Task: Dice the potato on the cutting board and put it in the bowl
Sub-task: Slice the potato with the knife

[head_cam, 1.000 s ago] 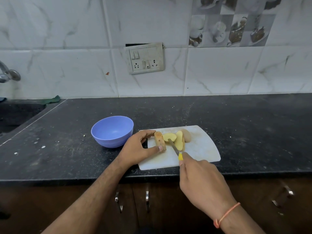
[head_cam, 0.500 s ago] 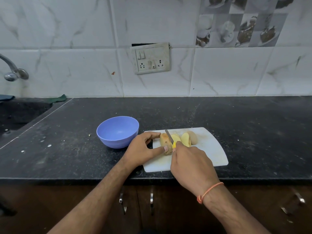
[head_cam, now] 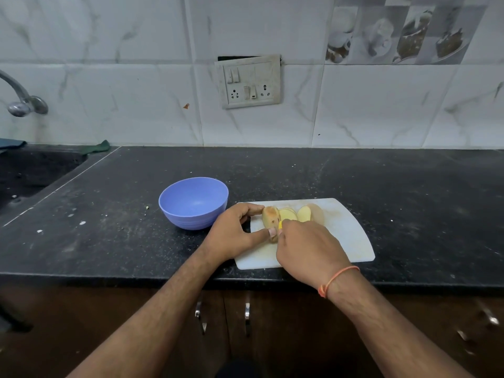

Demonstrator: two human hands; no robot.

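Both hands were on the cutting board (head_cam: 351, 236), working at the potato (head_cam: 270, 216). His left hand (head_cam: 234, 233) was curled around the uncut end piece, index finger arched over its far side and thumb pressed against its near side, pinning it upright on the board. His right hand (head_cam: 305, 248) was closed in a fist just beside it, and only a sliver of yellow handle (head_cam: 280, 224) showed above the knuckles; the blade of the knife was hidden behind the hand, so where its edge sat could not be seen. Behind the end piece, several pale slices (head_cam: 296, 214) lay leaning against one another towards the right side of the board. Nothing had been diced yet, and the blue bowl (head_cam: 194, 203), standing on the counter (head_cam: 409, 186) just left of the board, was empty.

The risk from here seemed to lie in how close the hands were: the left thumb sat almost against the right knuckles, so a blade slipping off the rounded skin could catch it. The end piece stood on a narrow face and might roll under pressure. The board also overhung nothing but lay near the counter edge, so a hard push could nudge it forward.
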